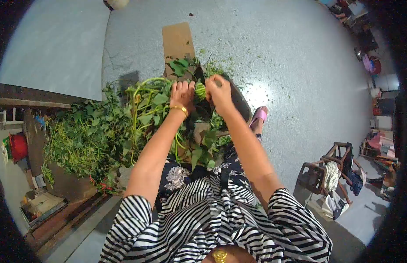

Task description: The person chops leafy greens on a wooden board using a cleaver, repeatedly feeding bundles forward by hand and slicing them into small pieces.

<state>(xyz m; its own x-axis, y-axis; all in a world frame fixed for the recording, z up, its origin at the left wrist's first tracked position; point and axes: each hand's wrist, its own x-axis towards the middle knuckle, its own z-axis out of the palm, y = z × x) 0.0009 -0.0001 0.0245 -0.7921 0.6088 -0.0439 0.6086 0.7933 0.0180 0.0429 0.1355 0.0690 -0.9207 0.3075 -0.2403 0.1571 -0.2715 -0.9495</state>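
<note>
At the far left, well apart from the cardboard strip (178, 37) used as landmark, a red container (18, 147) is seen. Between the container and the strip, on the strip's near side, a broad heap of leafy vines (87, 131) is spread. Nearer the strip, long pale-green stems (135, 107) are bent in loops. Just below the strip's near end, the left hand (183, 93), with a gold bracelet (180, 108) at its wrist, is laid across a bundle of green stems (200, 90); its grip is closed on them, and the bundle's end is exposed to the right. To the near right of the strip, beside that end, the right hand (218, 91) is held with its grip closed in a fist; whether anything is enclosed cannot be told. Farther right of the strip, a foot in a pink sandal (262, 115) is shown on the grey floor (295, 83). Well to the strip's near right, a wooden-framed chair (313, 176) is draped with white cloth (331, 176).
</note>
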